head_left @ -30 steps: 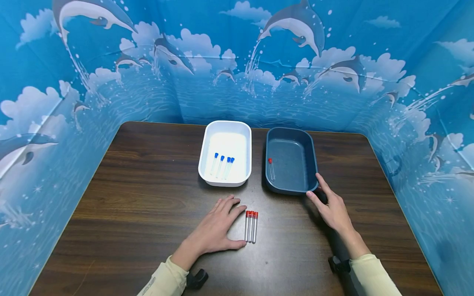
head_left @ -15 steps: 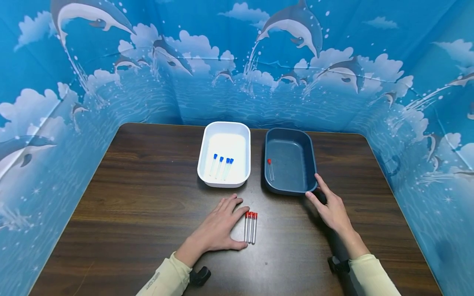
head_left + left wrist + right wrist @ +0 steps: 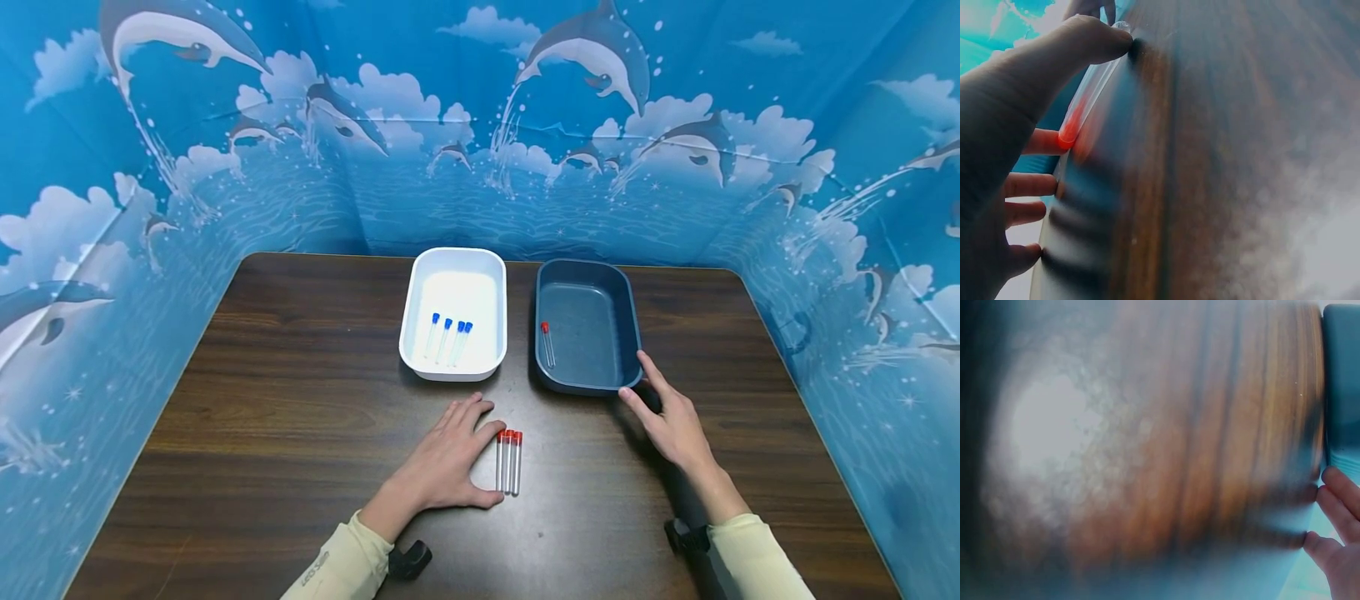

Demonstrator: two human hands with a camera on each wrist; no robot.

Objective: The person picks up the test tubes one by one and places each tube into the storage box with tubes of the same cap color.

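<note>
A dolphin-print backdrop (image 3: 450, 208) hangs behind a wood-grain table (image 3: 300, 400). On it, a white tray (image 3: 461, 287) stands left of a dark blue tray (image 3: 592, 317). The left hand (image 3: 444, 468), thumb and forefinger apart, spans the red-capped tubes (image 3: 507, 467) on the table lengthwise. The right hand (image 3: 678, 429), digits apart, touches the dark blue tray's near right corner. Blue-capped tubes (image 3: 461, 328) lie in the white tray; a lone red-capped tube (image 3: 546, 328) lies in the other.

Dolphin backdrop (image 3: 480, 183) around brown table (image 3: 300, 333)
</note>
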